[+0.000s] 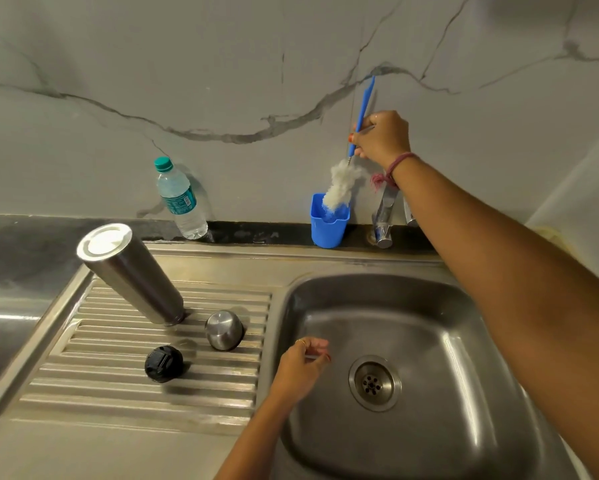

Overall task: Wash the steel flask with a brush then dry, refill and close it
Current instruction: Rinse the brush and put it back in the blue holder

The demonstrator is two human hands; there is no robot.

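The steel flask (135, 275) stands upside down on the ribbed drainboard (118, 382), mouth down, base up. Beside it lie its steel cup lid (223, 330) and the black stopper (163, 363). My right hand (382, 136) grips the blue handle of a bottle brush (343, 185), whose white bristles dip into a blue cup (328, 221) at the back ledge. My left hand (303, 365) hovers over the left edge of the sink basin (429, 341), fingers loosely curled, holding nothing.
A plastic water bottle (180, 199) with a teal cap leans against the marble wall behind the flask. The chrome tap (384, 220) stands right of the blue cup, partly behind my right arm. The basin's drain (374, 382) is uncovered.
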